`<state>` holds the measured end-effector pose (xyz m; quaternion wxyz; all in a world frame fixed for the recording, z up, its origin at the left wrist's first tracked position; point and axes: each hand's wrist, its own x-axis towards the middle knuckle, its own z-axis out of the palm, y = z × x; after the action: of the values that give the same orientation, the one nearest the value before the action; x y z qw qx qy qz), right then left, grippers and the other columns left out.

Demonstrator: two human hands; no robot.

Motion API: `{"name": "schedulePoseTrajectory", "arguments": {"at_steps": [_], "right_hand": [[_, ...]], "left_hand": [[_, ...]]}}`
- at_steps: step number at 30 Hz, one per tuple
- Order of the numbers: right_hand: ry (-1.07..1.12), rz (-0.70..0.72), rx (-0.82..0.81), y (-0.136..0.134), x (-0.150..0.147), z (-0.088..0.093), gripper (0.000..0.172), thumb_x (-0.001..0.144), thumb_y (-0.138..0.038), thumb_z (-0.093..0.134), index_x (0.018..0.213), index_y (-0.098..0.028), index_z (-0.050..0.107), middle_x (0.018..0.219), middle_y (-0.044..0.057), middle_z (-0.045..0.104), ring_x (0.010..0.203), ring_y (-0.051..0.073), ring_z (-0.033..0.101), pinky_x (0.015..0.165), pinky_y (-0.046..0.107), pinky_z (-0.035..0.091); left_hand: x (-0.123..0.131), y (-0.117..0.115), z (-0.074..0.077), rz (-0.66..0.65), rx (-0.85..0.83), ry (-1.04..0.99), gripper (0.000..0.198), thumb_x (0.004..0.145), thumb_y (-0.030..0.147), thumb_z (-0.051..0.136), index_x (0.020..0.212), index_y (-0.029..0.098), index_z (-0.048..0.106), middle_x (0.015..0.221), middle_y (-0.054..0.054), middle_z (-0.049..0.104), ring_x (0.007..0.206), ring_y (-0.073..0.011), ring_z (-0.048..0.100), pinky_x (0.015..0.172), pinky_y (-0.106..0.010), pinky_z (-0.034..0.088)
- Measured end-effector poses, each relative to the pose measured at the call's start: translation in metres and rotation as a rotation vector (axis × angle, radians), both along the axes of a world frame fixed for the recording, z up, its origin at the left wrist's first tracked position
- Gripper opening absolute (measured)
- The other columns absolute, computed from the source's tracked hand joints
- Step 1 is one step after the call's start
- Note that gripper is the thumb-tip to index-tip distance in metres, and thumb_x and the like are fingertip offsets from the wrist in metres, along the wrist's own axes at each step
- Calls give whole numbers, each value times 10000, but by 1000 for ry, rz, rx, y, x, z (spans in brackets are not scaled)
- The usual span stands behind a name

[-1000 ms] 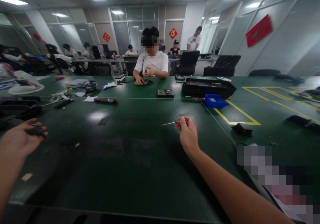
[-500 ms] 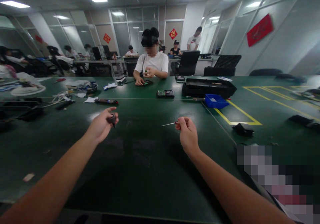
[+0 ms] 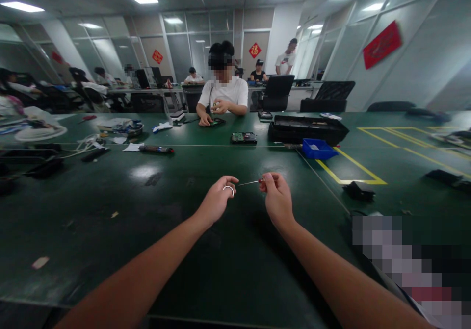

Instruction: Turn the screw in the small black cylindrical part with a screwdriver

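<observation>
My right hand [image 3: 276, 199] is raised over the green table [image 3: 154, 231] and pinches a thin screwdriver [image 3: 251, 182] whose metal shaft points left. My left hand [image 3: 217, 199] is closed right beside it, fingers curled round a small round part with a pale ring [image 3: 228, 189] showing. The shaft tip is close to that part. Both forearms reach in from the bottom of the view.
A person in a white shirt [image 3: 224, 93] sits across the table working on a small device [image 3: 216, 121]. A circuit board [image 3: 243, 137], a blue bin [image 3: 318, 148], a long black case [image 3: 307, 128], a black part [image 3: 355, 191] and tools at the left [image 3: 154, 148] lie on the table.
My left hand swept from the far left to the middle and now sits beside the screwdriver tip, still holding its small part. My right hand stayed nearly still.
</observation>
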<state>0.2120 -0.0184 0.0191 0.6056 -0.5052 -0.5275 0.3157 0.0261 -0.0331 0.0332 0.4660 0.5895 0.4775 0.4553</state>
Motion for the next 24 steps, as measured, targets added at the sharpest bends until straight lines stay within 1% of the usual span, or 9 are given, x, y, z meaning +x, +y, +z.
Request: {"name": "schedulePoseTrajectory", "arguments": {"at_steps": [4,6,8,10,12,14,17,19,24], "right_hand": [[-30,18,-59,2,0,-4,294,941,-498,522,959,-223,625,861,45,673,779,202,629,737,351,500],[-40,32,-76,2,-1,-3,296,930,-489,532,980,-216,636,886,55,686,793,205,637,742,349,503],[-69,46,-77,0,-2,0,301,925,-484,540,969,-206,647,864,55,692,770,200,634,729,341,495],[-128,48,-76,-2,-3,3,326,923,-506,549,898,-199,655,791,46,684,715,191,620,693,328,473],[-190,51,-76,-3,-2,6,369,919,-541,560,808,-200,648,713,31,660,654,181,597,648,318,445],[-182,78,-67,-4,-2,7,380,919,-546,569,770,-203,635,682,19,641,628,172,582,631,313,438],[-66,122,-33,-5,-1,6,321,931,-497,572,815,-205,641,720,18,653,664,171,601,663,317,473],[-5,121,0,-5,-1,5,285,933,-471,576,870,-204,654,767,26,674,706,176,626,701,327,500],[-29,193,10,-5,-6,1,284,918,-462,599,967,-191,669,851,60,728,778,197,683,772,364,541]], "left_hand": [[-5,7,-24,3,229,451,540,729,50,542,1246,204,552,1097,-73,611,1042,-239,563,955,-401,434],[-12,14,-31,7,292,532,501,763,16,522,1234,182,552,1133,-94,613,1104,-246,558,1010,-418,429],[-19,20,-35,0,309,532,400,829,34,515,1198,174,575,1163,-104,618,1121,-240,568,1028,-415,441],[-24,25,-38,-10,331,529,327,857,75,567,1159,191,614,1188,-91,626,1141,-239,570,1049,-418,442],[-28,28,-40,-23,352,526,308,854,97,623,1136,218,651,1204,-69,632,1167,-238,564,1072,-424,432],[-30,29,-41,-19,359,509,322,846,98,652,1135,238,670,1215,-54,635,1180,-233,563,1079,-423,431],[-31,28,-42,14,336,467,372,844,99,667,1186,245,657,1229,-49,639,1171,-221,578,1065,-409,448],[-30,28,-42,30,329,452,398,838,99,675,1210,237,646,1239,-51,642,1172,-220,581,1072,-407,443],[-28,25,-36,22,356,431,347,841,113,669,1172,216,665,1209,-58,657,1150,-224,594,1061,-410,443]]}}
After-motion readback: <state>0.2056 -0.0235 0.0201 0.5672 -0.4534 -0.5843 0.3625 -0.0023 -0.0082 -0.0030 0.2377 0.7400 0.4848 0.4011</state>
